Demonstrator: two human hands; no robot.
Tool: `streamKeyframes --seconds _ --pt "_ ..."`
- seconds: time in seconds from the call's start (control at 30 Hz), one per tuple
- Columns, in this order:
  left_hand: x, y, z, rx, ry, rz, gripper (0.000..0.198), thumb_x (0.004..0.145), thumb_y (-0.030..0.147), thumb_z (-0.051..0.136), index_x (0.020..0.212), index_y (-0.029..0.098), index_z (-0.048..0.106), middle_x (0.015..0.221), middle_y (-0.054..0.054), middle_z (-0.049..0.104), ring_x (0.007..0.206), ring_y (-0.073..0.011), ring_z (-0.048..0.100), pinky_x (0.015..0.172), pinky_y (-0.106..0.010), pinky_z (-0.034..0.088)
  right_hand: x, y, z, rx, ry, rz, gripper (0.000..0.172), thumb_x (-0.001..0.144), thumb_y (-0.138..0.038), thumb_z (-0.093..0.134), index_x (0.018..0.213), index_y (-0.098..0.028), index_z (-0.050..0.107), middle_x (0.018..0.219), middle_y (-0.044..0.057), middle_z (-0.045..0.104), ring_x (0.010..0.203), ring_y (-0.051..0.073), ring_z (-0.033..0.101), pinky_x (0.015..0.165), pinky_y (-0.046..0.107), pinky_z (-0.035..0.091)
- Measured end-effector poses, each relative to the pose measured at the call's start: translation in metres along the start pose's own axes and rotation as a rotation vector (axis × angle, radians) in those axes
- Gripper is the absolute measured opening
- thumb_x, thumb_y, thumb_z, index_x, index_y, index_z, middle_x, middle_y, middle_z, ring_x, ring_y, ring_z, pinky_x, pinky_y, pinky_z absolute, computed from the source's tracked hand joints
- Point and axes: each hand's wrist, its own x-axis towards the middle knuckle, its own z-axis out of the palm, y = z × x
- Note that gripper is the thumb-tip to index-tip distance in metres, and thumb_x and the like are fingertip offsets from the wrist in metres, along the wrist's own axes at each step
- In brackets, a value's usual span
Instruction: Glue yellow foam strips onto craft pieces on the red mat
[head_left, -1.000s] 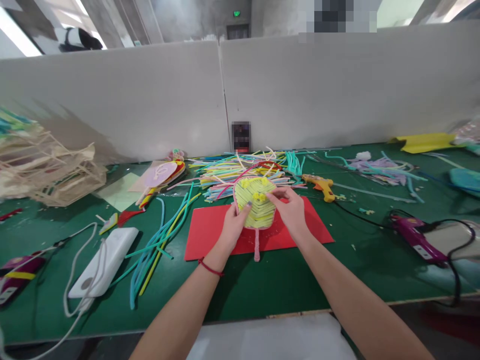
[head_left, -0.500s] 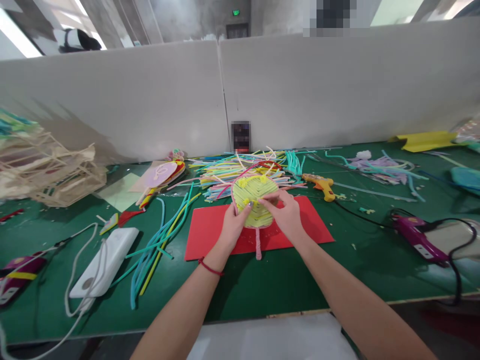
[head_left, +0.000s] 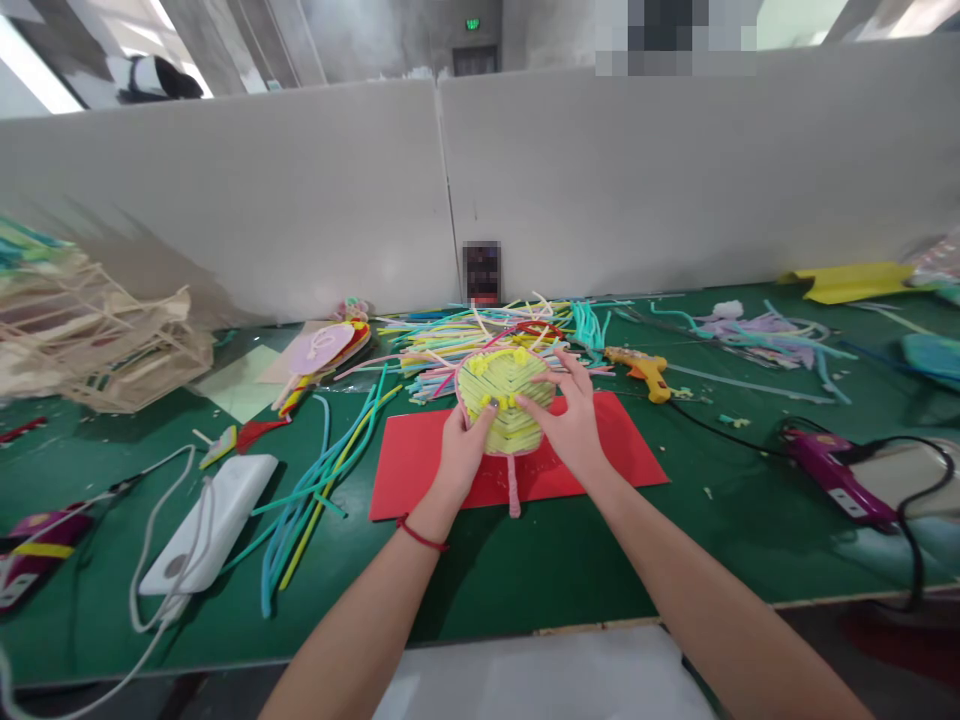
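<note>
clearly, the left hand [head_left: 461, 452] grips a yellow fan [head_left: 508, 384] over red card [head_left: 416, 455]; the right hand [head_left: 576, 430], fingers spread apart, touches its front.

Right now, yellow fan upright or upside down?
Upright: pink handle points down below the yellow fan, its edge in the left hand.

Upper-left glare, soft shadows on the partition [head_left: 570, 180] (wide-angle stretch at the edges).

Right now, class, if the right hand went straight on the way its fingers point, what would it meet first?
The yellow-green fan: the fingertips of the right hand lie at its face, apparently touching, though depth is hard to judge.
</note>
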Motion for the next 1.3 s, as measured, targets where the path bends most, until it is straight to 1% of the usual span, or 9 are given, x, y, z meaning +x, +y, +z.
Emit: streamKeyframes --seconds 0.23,0.6,0.77,0.93,1.0,1.07,1.17,1.23,1.3 --pt "0.0 0.0 -0.001 0.071 0.029 0.039 0.046 0.065 0.039 0.073 0.101 0.013 0.064 0.106 -0.013 0.07 0.097 -0.027 0.066 0.081 -0.037 0.053 0.0 -0.002 0.001 0.006 -0.072 -0.037 0.016 0.075 -0.037 0.067 0.079 -0.023 0.064 0.13 0.01 0.05 0.123 0.026 0.044 0.103 0.049 0.033" --pt "-0.005 0.003 -0.003 0.255 0.038 0.139 0.034 0.071 0.036 0.069 0.096 0.013 0.066 0.097 -0.01 0.072 0.09 -0.0252 0.067 0.073 -0.032 0.054 0.0 -0.004 0.001 0.042 -0.09 -0.033 0.014 0.076 -0.035 0.066 0.079 -0.022 0.062 0.128 0.01 0.051 0.123 0.025 0.044 0.103 0.049 0.033" --pt "-0.003 0.003 -0.002 0.176 0.02 0.112 0.038 0.069 0.037 0.07 0.099 0.014 0.065 0.101 -0.009 0.071 0.093 -0.0254 0.066 0.077 -0.033 0.054 -0.001 -0.005 0.002 0.053 -0.104 -0.022 0.013 0.077 -0.035 0.066 0.08 -0.023 0.063 0.13 0.01 0.05 0.125 0.025 0.043 0.103 0.05 0.032" --pt "0.0 0.001 -0.002 0.106 -0.03 0.093 0.045 0.07 0.042 0.07 0.104 0.014 0.064 0.109 -0.01 0.069 0.101 -0.0269 0.064 0.085 -0.037 0.052 0.001 -0.007 -0.001 0.102 -0.088 -0.003 0.012 0.075 -0.034 0.068 0.075 -0.023 0.063 0.13 0.008 0.052 0.125 0.025 0.043 0.103 0.048 0.033" --pt "0.001 0.001 -0.001 0.064 -0.008 0.086 0.046 0.07 0.044 0.07 0.105 0.014 0.064 0.111 -0.01 0.068 0.106 -0.0272 0.062 0.089 -0.038 0.051 0.005 -0.005 -0.004 0.151 -0.061 0.032 0.012 0.074 -0.034 0.068 0.074 -0.023 0.063 0.128 0.007 0.054 0.124 0.025 0.044 0.103 0.048 0.033" --pt "0.001 0.002 -0.001 0.03 0.024 0.078 0.045 0.071 0.045 0.069 0.105 0.015 0.064 0.114 -0.01 0.067 0.11 -0.0271 0.06 0.091 -0.037 0.049 0.009 -0.001 -0.008 0.276 -0.021 0.089 0.013 0.072 -0.034 0.07 0.074 -0.023 0.062 0.121 0.006 0.059 0.119 0.024 0.049 0.1 0.047 0.037" --pt "0.002 0.004 -0.002 -0.018 0.059 0.054 0.042 0.073 0.044 0.068 0.104 0.016 0.065 0.116 -0.009 0.066 0.113 -0.027 0.058 0.093 -0.036 0.049 0.016 0.008 -0.013 0.511 0.017 0.28 0.018 0.067 -0.034 0.073 0.074 -0.022 0.061 0.094 0.005 0.069 0.096 0.022 0.063 0.086 0.042 0.048" --pt "0.003 0.004 -0.003 -0.052 0.072 0.045 0.041 0.073 0.043 0.068 0.104 0.016 0.065 0.116 -0.009 0.066 0.112 -0.027 0.058 0.092 -0.037 0.049 0.019 0.012 -0.016 0.582 -0.019 0.418 0.022 0.064 -0.036 0.075 0.074 -0.021 0.063 0.078 0.002 0.069 0.08 0.02 0.065 0.077 0.039 0.051" --pt "0.004 0.004 -0.004 -0.07 0.072 0.05 0.041 0.072 0.043 0.069 0.104 0.017 0.065 0.117 -0.009 0.066 0.112 -0.0268 0.059 0.092 -0.037 0.05 0.02 0.013 -0.019 0.584 -0.117 0.476 0.023 0.061 -0.038 0.076 0.072 -0.021 0.065 0.073 0.001 0.069 0.074 0.019 0.065 0.074 0.037 0.052"
